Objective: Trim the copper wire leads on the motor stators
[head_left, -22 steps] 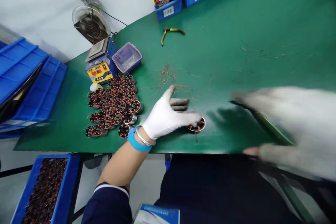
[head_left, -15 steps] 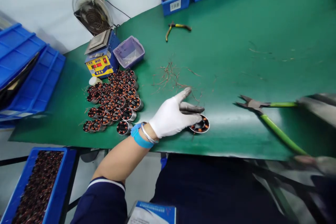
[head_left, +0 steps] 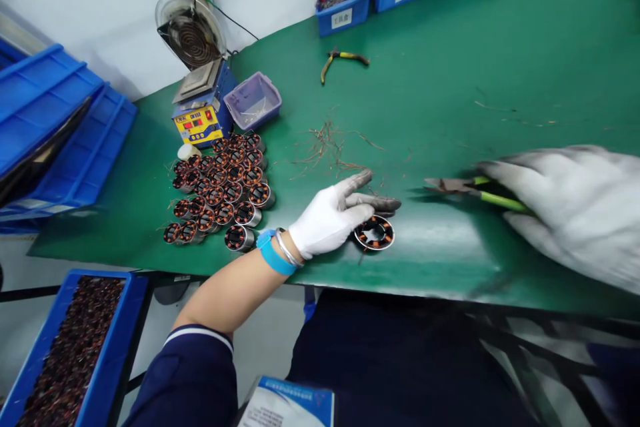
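Note:
My left hand (head_left: 333, 217), in a white glove with grey fingertips, is at a motor stator (head_left: 375, 233) with copper windings in a round metal housing. Its thumb rests at the far left rim and a finger stretches along the back side; the other fingers point away over the table. The stator stands upright, its open ring facing up. Gloved too, my right hand (head_left: 570, 207) is closed around green-handled cutting pliers (head_left: 453, 187). Their jaws point left, apart from the stator, and look almost closed, slightly blurred. Part of the handles is hidden in the palm.
Several stators (head_left: 215, 193) stand grouped at left, before a blue and yellow soldering pot unit (head_left: 200, 123) and a purple tray (head_left: 254, 103). Wire scraps (head_left: 327, 147) lie mid-table. Yellow-handled pliers (head_left: 345, 57) and blue tool boxes (head_left: 343, 19) are behind. A blue bin (head_left: 107, 340) stands below left.
My right hand has come in from the right edge with the pliers, whose spread handles are now drawn together. My left hand stays at the stator, showing more of its ring.

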Demonstrator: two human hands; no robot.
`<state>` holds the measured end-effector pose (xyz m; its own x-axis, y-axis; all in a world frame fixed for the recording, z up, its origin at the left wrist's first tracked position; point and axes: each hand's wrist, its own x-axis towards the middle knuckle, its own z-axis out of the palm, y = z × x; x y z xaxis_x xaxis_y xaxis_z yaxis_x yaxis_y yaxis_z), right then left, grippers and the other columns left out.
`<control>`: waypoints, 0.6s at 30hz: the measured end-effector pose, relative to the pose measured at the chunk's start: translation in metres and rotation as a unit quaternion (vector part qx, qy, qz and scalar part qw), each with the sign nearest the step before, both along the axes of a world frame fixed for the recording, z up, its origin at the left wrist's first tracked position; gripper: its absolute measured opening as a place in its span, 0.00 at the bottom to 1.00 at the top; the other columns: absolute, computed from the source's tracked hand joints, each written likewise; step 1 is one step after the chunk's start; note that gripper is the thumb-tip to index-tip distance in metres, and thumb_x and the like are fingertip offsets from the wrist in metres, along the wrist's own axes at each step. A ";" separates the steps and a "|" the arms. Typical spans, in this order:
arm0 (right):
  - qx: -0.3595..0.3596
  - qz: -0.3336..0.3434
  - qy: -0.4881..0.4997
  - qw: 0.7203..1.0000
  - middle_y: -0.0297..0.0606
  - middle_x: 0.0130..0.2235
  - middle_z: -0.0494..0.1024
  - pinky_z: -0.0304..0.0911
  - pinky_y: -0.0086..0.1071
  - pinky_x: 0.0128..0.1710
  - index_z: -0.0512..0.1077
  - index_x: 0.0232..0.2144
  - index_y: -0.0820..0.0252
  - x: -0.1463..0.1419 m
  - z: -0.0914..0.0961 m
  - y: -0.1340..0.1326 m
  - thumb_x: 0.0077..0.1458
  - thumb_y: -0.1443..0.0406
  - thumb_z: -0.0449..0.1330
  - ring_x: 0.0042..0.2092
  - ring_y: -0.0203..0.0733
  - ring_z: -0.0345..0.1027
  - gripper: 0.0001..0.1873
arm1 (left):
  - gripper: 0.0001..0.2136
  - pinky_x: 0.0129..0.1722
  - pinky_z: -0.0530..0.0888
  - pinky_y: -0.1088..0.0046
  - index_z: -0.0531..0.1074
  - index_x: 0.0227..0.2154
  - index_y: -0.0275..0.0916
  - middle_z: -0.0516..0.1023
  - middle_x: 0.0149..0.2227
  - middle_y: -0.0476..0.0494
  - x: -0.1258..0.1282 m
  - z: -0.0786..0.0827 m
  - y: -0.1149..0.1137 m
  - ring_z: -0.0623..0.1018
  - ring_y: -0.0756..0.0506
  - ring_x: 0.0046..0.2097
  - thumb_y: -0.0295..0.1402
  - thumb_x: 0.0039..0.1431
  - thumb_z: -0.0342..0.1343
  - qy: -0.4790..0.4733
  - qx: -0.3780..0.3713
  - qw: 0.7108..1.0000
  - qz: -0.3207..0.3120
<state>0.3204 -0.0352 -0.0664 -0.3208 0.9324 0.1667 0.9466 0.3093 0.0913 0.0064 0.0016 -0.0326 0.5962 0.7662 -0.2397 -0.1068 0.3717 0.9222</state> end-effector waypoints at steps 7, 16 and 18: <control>0.019 0.061 -0.033 0.997 0.46 0.41 0.70 0.47 0.34 0.30 0.65 0.58 0.55 -0.039 0.034 -0.007 0.60 0.57 0.47 0.34 0.42 0.57 0.26 | 0.42 0.56 0.70 0.59 0.56 0.66 0.32 0.83 0.44 0.33 0.004 -0.002 0.001 0.81 0.38 0.51 0.36 0.51 0.69 -0.010 0.007 1.000 0.011; 0.106 0.107 -0.104 0.983 0.46 0.36 0.71 0.51 0.43 0.39 0.68 0.55 0.57 -0.047 0.042 -0.008 0.59 0.55 0.47 0.32 0.46 0.54 0.27 | 0.35 0.56 0.70 0.63 0.61 0.64 0.35 0.83 0.41 0.39 0.006 -0.003 0.002 0.80 0.41 0.51 0.29 0.54 0.65 0.020 0.019 0.999 0.020; 0.094 0.110 -0.098 0.985 0.45 0.36 0.72 0.53 0.45 0.42 0.67 0.56 0.59 -0.049 0.044 -0.008 0.60 0.55 0.45 0.33 0.45 0.57 0.27 | 0.34 0.55 0.71 0.64 0.62 0.64 0.35 0.83 0.40 0.40 0.006 -0.002 0.002 0.80 0.42 0.49 0.29 0.53 0.65 0.028 0.025 0.999 0.024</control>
<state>0.2712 -0.0433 -0.0225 -0.5543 0.7952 0.2458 0.8175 0.4646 0.3404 0.0129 0.0036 -0.0351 0.5457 0.8054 -0.2314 -0.0714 0.3198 0.9448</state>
